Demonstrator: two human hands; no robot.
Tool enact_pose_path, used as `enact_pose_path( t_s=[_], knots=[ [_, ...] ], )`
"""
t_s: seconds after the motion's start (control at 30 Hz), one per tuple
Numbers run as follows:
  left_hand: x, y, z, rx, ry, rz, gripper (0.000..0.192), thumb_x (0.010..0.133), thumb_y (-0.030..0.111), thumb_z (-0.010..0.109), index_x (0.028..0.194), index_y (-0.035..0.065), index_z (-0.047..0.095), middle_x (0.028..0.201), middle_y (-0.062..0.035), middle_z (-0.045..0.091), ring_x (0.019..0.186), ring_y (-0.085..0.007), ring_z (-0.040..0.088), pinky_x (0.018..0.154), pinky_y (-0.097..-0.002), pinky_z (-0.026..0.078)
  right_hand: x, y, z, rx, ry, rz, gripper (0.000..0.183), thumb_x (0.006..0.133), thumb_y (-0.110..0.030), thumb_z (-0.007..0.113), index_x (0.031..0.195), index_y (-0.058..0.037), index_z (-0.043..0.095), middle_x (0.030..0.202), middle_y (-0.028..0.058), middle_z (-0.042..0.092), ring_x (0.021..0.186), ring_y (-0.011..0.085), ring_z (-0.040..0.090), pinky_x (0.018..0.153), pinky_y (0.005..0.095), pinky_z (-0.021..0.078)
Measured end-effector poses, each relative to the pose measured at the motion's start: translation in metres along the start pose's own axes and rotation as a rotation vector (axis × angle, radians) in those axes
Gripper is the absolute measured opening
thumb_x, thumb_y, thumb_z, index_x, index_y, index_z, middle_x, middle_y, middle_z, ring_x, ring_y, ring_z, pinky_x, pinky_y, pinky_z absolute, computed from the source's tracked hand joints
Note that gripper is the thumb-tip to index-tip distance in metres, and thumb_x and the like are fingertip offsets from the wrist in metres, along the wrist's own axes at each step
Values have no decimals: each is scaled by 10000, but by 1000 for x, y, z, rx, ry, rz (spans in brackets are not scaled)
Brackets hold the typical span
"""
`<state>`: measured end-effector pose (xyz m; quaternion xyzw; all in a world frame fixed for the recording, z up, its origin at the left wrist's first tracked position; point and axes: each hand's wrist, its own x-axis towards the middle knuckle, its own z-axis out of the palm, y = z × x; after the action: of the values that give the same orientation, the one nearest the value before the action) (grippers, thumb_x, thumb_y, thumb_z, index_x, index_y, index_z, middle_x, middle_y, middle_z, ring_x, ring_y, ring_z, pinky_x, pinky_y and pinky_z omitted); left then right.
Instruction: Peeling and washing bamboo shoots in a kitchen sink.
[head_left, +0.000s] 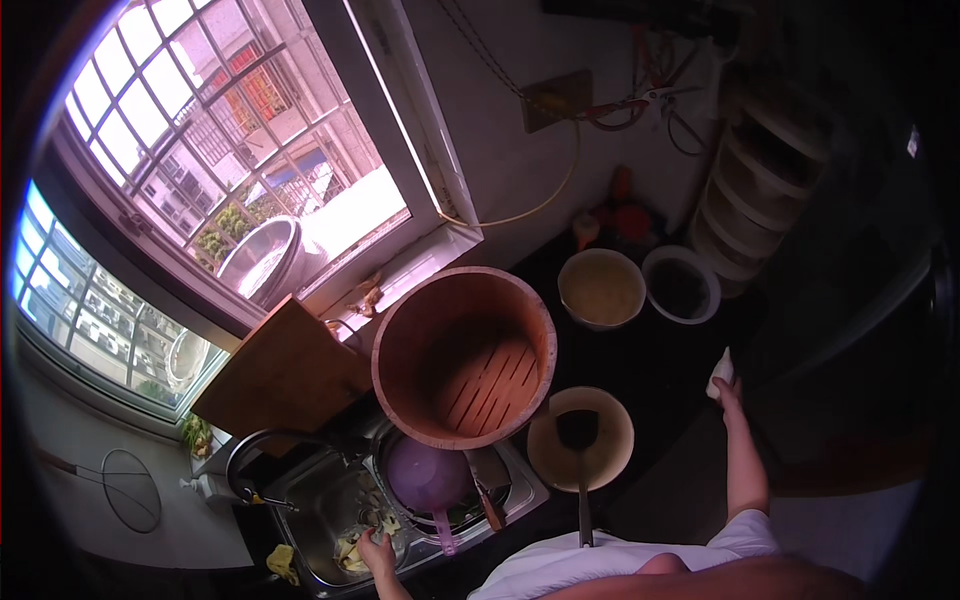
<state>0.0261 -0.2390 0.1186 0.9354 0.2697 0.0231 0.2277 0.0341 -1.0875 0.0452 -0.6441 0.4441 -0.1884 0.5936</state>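
My left hand (377, 553) is over the near side of the stainless steel sink (319, 480), beside pale vegetable scraps (351, 551). Its thumb and fingers look apart, with nothing clear between them. Out to the right, my right hand (729, 393) grips a white tapered item (721, 370); whether it is cloth, paper or a bag I cannot tell. Between the hands, a black-headed spatula (577, 431) rests in a pale bowl (619, 435). A purple plastic ladle (427, 480) lies over a pan beside a wood-handled cleaver (491, 510).
A large wooden steamer bucket (457, 337) stands mid-counter. Behind it are a bowl of yellowish contents (601, 289) and a white bowl with dark contents (681, 285). The curved faucet (232, 457) arches over the sink. A wooden board (277, 367) leans by the window; stacked bins (750, 202) rise at right.
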Motion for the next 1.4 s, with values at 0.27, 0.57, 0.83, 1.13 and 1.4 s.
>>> enact_pose_path(
  t_s=[0.27,0.57,0.83,1.13,1.4],
  knots=[
    [2,45,1,110,-33,45,362,718,163,751,1029,12,640,1053,-217,606,1034,-390,547,908,-447,431,92,-20,44,-27,387,-368,793,727,-239,804,1342,23,377,1281,180,510,1184,297,515,1011,410,402],
    [-5,25,-7,115,-22,0,350,724,155,756,1026,14,648,1036,-208,615,1026,-391,560,916,-449,432,100,-12,85,-257,326,-419,772,687,-202,830,1297,-1,403,1225,183,540,1137,317,552,965,423,437],
    [-7,30,1,72,-37,40,371,741,153,747,1071,29,630,1053,-200,607,1038,-385,553,921,-440,430,89,-9,53,-149,246,-430,941,731,-115,800,1459,-13,212,1438,234,357,1328,316,398,1068,395,370],
    [-16,19,3,44,-75,40,364,751,162,744,1066,22,627,1062,-205,605,1038,-383,563,910,-437,441,40,3,70,-497,436,-429,686,748,-197,796,1325,-72,448,1223,178,545,1139,319,532,981,397,419],
    [-17,25,-9,75,-73,25,353,740,145,745,1045,7,634,1044,-224,615,1025,-392,568,900,-443,444,127,-39,71,-587,248,-435,857,716,-133,793,1445,-136,343,1371,201,459,1290,361,430,1067,437,364]
  ],
)
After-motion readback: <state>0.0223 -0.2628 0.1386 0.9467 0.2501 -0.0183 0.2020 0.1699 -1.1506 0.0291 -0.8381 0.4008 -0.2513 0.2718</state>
